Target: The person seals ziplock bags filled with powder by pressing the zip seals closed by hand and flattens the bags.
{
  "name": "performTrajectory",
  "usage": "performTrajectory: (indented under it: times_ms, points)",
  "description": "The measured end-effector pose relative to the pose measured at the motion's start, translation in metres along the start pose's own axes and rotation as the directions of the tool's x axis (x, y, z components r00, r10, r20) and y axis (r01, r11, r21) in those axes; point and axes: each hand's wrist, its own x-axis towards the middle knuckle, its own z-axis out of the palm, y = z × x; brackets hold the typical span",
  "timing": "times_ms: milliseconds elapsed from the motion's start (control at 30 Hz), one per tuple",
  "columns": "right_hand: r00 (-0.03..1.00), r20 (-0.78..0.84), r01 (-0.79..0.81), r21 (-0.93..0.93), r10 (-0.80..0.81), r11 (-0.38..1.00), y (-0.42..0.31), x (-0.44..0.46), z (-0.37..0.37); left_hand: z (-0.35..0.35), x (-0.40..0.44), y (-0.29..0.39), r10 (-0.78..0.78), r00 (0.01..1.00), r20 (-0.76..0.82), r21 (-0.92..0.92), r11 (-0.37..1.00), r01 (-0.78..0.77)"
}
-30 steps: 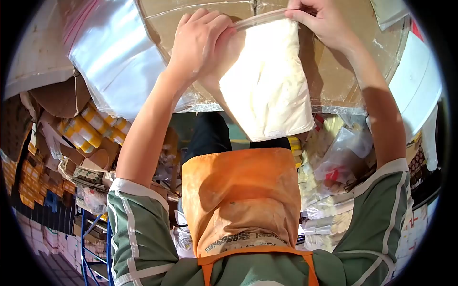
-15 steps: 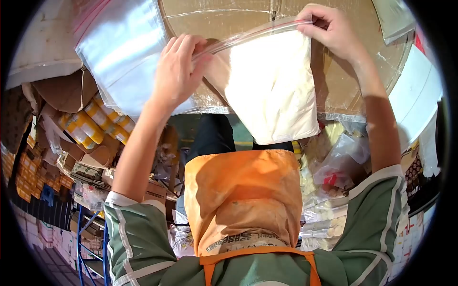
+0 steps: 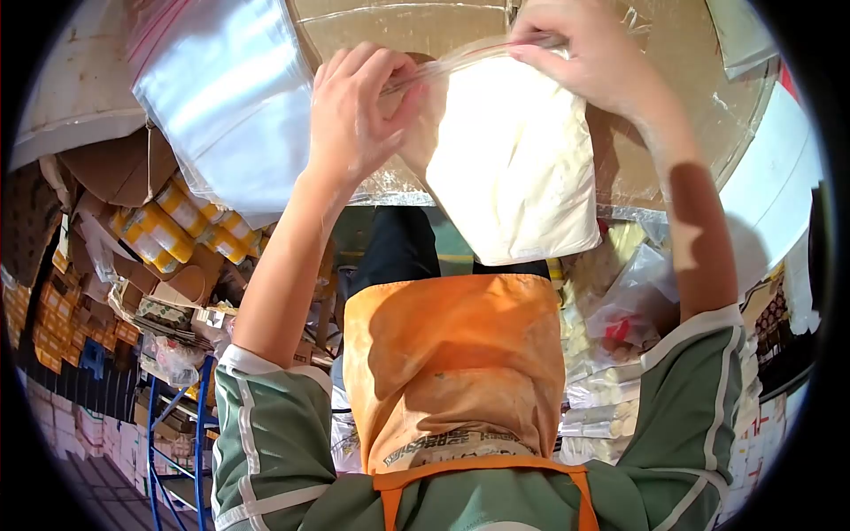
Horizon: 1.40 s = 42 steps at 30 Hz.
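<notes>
Left hand (image 3: 363,106): curling its fingers and thumb around the left end of the zip strip (image 3: 469,60), so it is gripping, not lying open.
Right hand (image 3: 584,53): pinching the same strip near its right end, with the thumb on the near side and the fingers bending over from the far side.
Zip strip: running between the two grips and sloping slightly; holding it at both ends is probably giving the fingers a straight edge to work against.
Filled bag (image 3: 513,159): hanging toward the near side from the strip, between the hands, its pale contents showing through; what they are, I cannot tell. Its near end is reaching past the edge of the cardboard top (image 3: 398,31), over the apron (image 3: 452,354), seemingly so that the mouth is facing away from the body. Whether the board is bearing any of its weight, I cannot tell.
Flat bags (image 3: 230,97): lying in a clear pile on the left, just beside the left hand, likely placed there for easy reach; red lines are marking their far left end.
Left floor: yellow-wrapped bundles (image 3: 159,230) are sitting below the board, with a blue frame (image 3: 199,442) standing nearer.
Right floor: a clear plastic bag (image 3: 633,292) is slumping below the board's right part.
</notes>
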Motion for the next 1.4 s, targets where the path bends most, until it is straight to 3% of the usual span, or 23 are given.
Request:
performTrajectory:
  times_ms: [33,67,100,167,300,400,433,500,600,700,833,933,1000,1033,1067,1133,1167,1233,1400]
  points:
    - [0.999,0.044,0.034,-0.124,-0.029,0.992,-0.003,0.003,0.003,0.002,0.001,-0.001,0.021,0.999,0.035,-0.037,0.999,-0.020]
    - [0.985,-0.035,0.162,-0.170,-0.170,0.972,-0.008,0.001,0.008,0.005,0.002,0.000,0.021,0.999,0.036,-0.037,0.999,-0.020]
    - [0.985,-0.036,0.163,-0.170,-0.171,0.972,-0.011,0.004,0.012,0.008,0.005,0.003,0.034,0.999,0.020,-0.057,0.998,-0.032]
    - [0.942,0.029,0.323,-0.359,-0.335,0.876,-0.017,0.011,0.021,0.014,0.008,0.005,0.042,0.999,0.004,-0.076,0.996,-0.041]
    - [0.936,0.096,0.347,-0.420,-0.339,0.838,-0.021,0.016,0.039,0.018,0.008,0.001,0.164,0.985,-0.052,0.017,0.986,-0.164]
    - [0.973,0.068,0.232,-0.308,-0.222,0.923,-0.020,0.020,0.044,0.024,0.005,-0.005,0.218,0.970,-0.111,0.030,0.976,-0.216]
    - [0.972,0.067,0.235,-0.309,-0.225,0.921,-0.019,0.022,0.044,0.026,0.005,-0.007,0.240,0.955,-0.177,0.018,0.970,-0.241]
    - [0.968,0.044,0.251,-0.207,-0.247,0.946,-0.012,0.025,0.043,0.028,0.006,-0.007,0.225,0.960,-0.166,-0.003,0.974,-0.228]
    - [0.965,-0.008,0.256,-0.202,-0.263,0.945,-0.008,0.025,0.046,0.028,0.006,-0.007,0.208,0.969,-0.135,-0.007,0.978,-0.211]
    - [0.931,-0.148,0.290,-0.251,-0.332,0.924,0.001,0.020,0.059,0.038,0.003,-0.005,0.193,0.960,-0.201,0.079,0.980,-0.180]
    - [0.953,-0.135,0.248,-0.157,-0.269,0.956,-0.004,0.012,0.055,0.042,0.004,-0.005,0.204,0.934,-0.293,0.148,0.975,-0.167]
    - [0.912,-0.263,0.250,-0.253,-0.315,0.935,-0.013,0.000,0.054,0.038,0.005,0.007,0.154,0.954,-0.258,0.200,0.974,-0.104]
    - [0.907,-0.360,0.048,-0.424,-0.217,0.904,-0.015,-0.008,0.061,0.033,0.000,0.030,0.144,0.876,-0.461,0.124,0.988,-0.097]
    - [0.910,-0.365,0.041,-0.390,-0.195,0.920,-0.011,-0.010,0.068,0.027,-0.019,0.052,0.148,0.927,-0.343,0.077,0.989,-0.129]
    - [0.911,-0.363,0.062,-0.350,-0.196,0.935,-0.006,-0.010,0.070,0.036,-0.037,0.073,0.288,0.906,-0.311,-0.014,0.952,-0.307]
    - [0.950,-0.280,0.064,-0.248,-0.134,0.967,-0.005,-0.006,0.066,0.050,-0.063,0.112,0.420,0.906,-0.056,-0.167,0.890,-0.423]
    - [0.950,-0.278,0.074,-0.235,-0.140,0.969,-0.010,-0.002,0.061,0.066,-0.076,0.116,0.435,0.895,0.096,-0.065,0.900,-0.431]
    - [0.960,-0.244,0.094,-0.186,-0.138,0.978,-0.019,0.004,0.048,0.076,-0.073,0.115,0.451,0.887,0.104,0.057,0.887,-0.458]
    - [0.982,-0.079,0.163,-0.092,-0.170,0.982,-0.018,0.007,0.029,0.068,-0.043,0.098,0.414,0.895,0.168,0.091,0.897,-0.432]
